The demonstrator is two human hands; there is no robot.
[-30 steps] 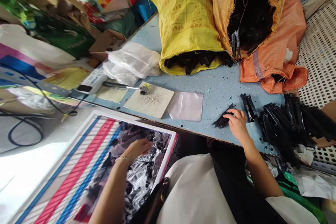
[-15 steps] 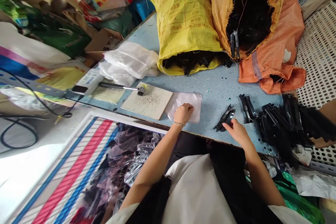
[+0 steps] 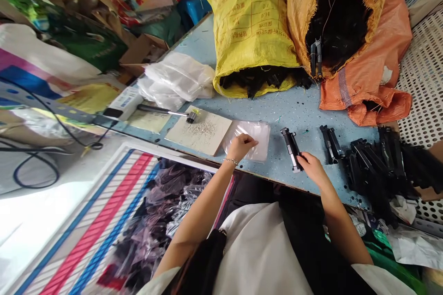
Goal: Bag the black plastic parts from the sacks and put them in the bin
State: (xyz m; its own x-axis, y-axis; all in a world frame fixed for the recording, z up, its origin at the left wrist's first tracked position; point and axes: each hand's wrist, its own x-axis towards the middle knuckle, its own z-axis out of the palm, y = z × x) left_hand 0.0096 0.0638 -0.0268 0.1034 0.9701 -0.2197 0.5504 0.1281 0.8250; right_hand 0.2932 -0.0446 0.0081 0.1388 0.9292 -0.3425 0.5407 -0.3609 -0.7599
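Holding a black part (image 3: 290, 143) with the right grip (image 3: 311, 166), closed on its lower end, just to the right of the clear bags (image 3: 263, 145). Cannot tell whether raised a little from the desk (image 3: 263, 110) or resting on it. Reaching over the clear bags with the left grip (image 3: 241, 146), fingers bent and drawn together; cannot tell whether pinching the plastic. Wearing a bracelet (image 3: 230, 162) on the left wrist.

Farther right of the clear bags, past the right grip, two more black parts (image 3: 331, 144) side by side, then a heaped pile of black parts (image 3: 374, 161).

Touching the clear bags on the left, a cardboard sheet (image 3: 214, 140), scattered with pale crumbs (image 3: 204, 130) and bearing the head of a dark-handled tool (image 3: 180, 113). Farther left of the clear bags, a white box (image 3: 124, 103); behind and to the left, a bundle of white plastic (image 3: 180, 76).

Directly behind the clear bags, a yellow sack (image 3: 256, 27) with dark pieces at its mouth; behind and to the right, a torn orange sack (image 3: 296, 14) and a reddish sack (image 3: 384, 46). Below and to the left of the clear bags, a striped container (image 3: 104, 216) full of wrapped dark items (image 3: 166, 203).
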